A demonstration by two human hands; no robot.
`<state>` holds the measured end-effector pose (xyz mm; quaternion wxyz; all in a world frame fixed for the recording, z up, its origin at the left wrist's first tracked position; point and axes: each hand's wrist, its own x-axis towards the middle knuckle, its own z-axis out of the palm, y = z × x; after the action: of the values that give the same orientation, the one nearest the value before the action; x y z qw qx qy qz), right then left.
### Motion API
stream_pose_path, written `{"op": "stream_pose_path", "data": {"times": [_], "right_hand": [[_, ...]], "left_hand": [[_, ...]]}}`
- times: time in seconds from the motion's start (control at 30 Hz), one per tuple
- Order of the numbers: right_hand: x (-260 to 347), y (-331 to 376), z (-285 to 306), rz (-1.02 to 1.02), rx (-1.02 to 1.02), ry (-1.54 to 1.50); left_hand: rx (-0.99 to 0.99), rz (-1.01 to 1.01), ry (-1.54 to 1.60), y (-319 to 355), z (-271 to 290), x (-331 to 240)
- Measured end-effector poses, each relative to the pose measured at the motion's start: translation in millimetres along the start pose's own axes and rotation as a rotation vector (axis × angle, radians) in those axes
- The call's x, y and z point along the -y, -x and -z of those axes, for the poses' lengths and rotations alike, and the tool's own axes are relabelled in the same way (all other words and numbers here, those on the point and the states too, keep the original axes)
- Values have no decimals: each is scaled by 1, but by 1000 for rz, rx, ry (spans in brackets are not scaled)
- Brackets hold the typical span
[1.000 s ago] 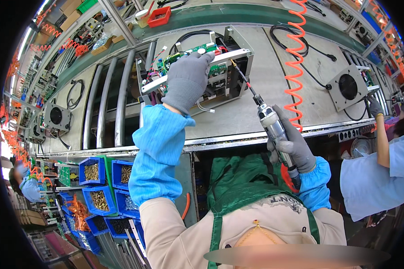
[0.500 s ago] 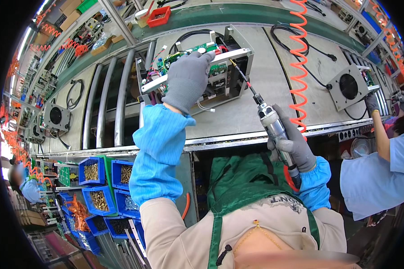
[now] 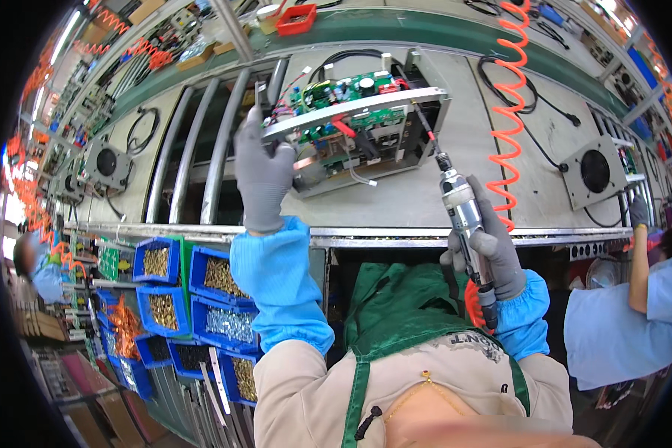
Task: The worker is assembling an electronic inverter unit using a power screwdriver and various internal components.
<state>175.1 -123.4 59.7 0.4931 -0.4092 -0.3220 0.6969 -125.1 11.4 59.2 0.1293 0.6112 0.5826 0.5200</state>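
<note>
My right hand (image 3: 498, 243), in a grey glove, grips a silver power screwdriver (image 3: 461, 203) that points up and away. Its long bit meets the right end of a pale metal bar (image 3: 366, 106), where the tip's exact contact is too small to tell. That bar runs across the front of an open metal chassis (image 3: 431, 142) holding a green circuit board (image 3: 343, 89) and wires. At the chassis's left end, my gloved left hand (image 3: 263, 175) is closed on the side plate, thumb toward the bar; some fingertips are hidden. A white connector on a loose lead (image 3: 364, 179) hangs at the front.
Metal rollers (image 3: 224, 145) lie left of the chassis. A coiled orange hose (image 3: 509, 134) hangs at the right. Blue bins (image 3: 192, 269) of screws stand below left. Further right are a fan unit (image 3: 591, 166) and a co-worker's sleeve (image 3: 668, 287); a red tray (image 3: 296, 21) sits behind.
My left hand has left the top of the bar and moved down and left to the chassis's side plate. The screwdriver stays in my right hand, its bit still at the bar's right end.
</note>
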Motion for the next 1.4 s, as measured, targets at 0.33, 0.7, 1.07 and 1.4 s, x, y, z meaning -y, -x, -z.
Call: {"op": "stream_pose_path", "data": {"times": [0.33, 0.7, 1.07, 1.4], "right_hand": [[5, -8, 48, 132, -8, 254], [-3, -3, 84, 157, 116, 137], [-4, -6, 83, 193, 174, 156], [3, -2, 68, 128, 72, 33]], "left_hand": [[-313, -146, -455, 35, -31, 9], [512, 128, -68, 137, 80, 4], [508, 865, -1205, 188, 188, 48], [504, 498, -1390, 207, 193, 81]]}}
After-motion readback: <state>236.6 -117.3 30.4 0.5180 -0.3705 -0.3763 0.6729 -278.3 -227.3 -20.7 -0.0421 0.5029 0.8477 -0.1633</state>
